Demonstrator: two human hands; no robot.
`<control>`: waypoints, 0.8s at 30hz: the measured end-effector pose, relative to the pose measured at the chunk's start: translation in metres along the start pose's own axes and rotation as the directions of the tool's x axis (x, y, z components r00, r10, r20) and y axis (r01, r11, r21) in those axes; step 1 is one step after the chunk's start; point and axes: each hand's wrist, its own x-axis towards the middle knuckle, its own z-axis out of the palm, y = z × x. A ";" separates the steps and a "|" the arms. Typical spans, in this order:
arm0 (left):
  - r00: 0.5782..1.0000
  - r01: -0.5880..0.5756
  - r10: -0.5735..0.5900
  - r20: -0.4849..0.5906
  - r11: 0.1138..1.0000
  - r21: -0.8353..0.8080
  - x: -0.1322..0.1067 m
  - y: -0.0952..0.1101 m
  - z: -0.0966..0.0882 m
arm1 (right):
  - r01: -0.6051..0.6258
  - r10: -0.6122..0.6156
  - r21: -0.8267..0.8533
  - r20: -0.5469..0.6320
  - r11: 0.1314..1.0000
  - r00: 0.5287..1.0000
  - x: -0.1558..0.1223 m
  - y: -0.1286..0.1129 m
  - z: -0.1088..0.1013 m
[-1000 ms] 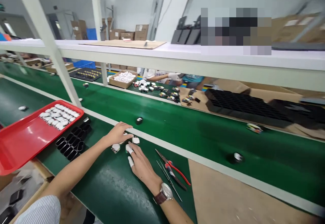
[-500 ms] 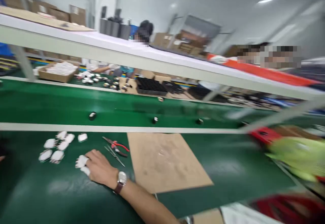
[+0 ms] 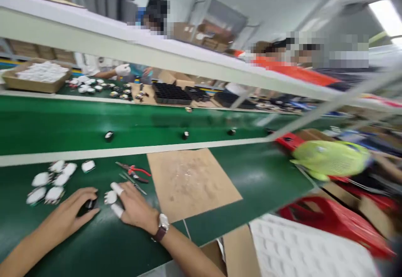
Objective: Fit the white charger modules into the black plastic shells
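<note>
Your left hand (image 3: 69, 210) has its fingers curled around a black casing (image 3: 91, 204), partly hidden by your grip. Your right hand (image 3: 137, 205) has thumb and forefinger pinched on a white-topped component (image 3: 111, 197), at three o'clock from the casing and just apart from it, above the table (image 3: 266, 172). White finger cots (image 3: 117, 188) cover those two fingertips (a watch (image 3: 162, 222) sits on that same wrist).

At eleven o'clock from your left hand lie six white-topped pieces (image 3: 61, 179) in a loose cluster; a single white piece (image 3: 88, 166) lies at one o'clock. Red-handled pliers (image 3: 135, 171) and tweezers (image 3: 133, 183) rest at twelve o'clock from your right hand, a cardboard sheet (image 3: 191, 180) at two. Farther off at twelve runs the green conveyor belt (image 3: 144, 122), carrying small black pieces (image 3: 186, 135).
</note>
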 end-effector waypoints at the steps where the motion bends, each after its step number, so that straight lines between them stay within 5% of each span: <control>1: 0.999 0.036 -0.035 0.034 0.999 -0.014 -0.003 0.001 -0.001 | 0.001 0.000 0.048 -0.021 0.999 1.000 -0.002 0.001 0.000; 6: 0.967 0.232 -0.220 0.130 0.969 -0.086 -0.007 0.006 0.000 | 0.043 -0.028 0.150 -0.101 0.988 0.994 -0.002 0.003 0.004; 14: 0.958 0.271 -0.242 0.155 0.940 -0.208 -0.018 0.012 0.006 | 0.116 -0.067 0.249 -0.197 0.962 0.978 0.009 -0.030 -0.012; 24: 0.998 0.061 -0.056 0.034 0.980 -0.188 -0.015 0.021 0.002 | 0.131 -0.126 0.055 -0.090 0.990 0.988 0.013 -0.047 -0.023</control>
